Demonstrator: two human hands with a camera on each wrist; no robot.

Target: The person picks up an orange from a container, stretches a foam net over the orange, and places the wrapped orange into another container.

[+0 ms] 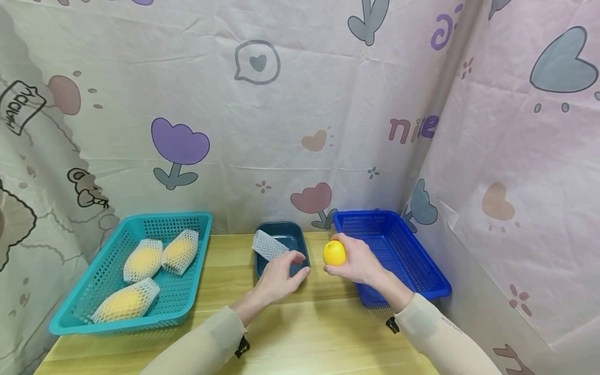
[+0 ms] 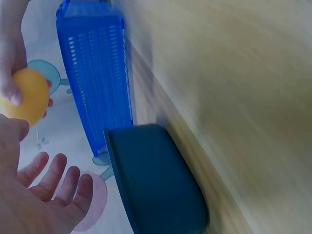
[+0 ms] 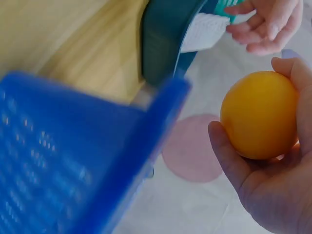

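My right hand (image 1: 358,259) grips a round yellow-orange fruit (image 1: 334,253), thumb and fingers around its sides, beside the near-left part of the blue basket (image 1: 398,250). In the right wrist view, the bare fruit (image 3: 261,115) has a smooth skin. My left hand (image 1: 280,278) hovers over the near part of a small dark teal bin (image 1: 305,240), fingers loosely bent and holding nothing. A white foam net sleeve (image 1: 269,246) lies in that bin, its end leaning over the left rim. In the left wrist view, the left hand (image 2: 44,190) has its fingers spread apart.
At the left stands a turquoise basket (image 1: 189,297) with three yellow fruits (image 1: 142,260) in white foam nets. A wooden table (image 1: 309,338) carries all the containers. Printed cloth (image 1: 262,130) hangs behind and to the right.
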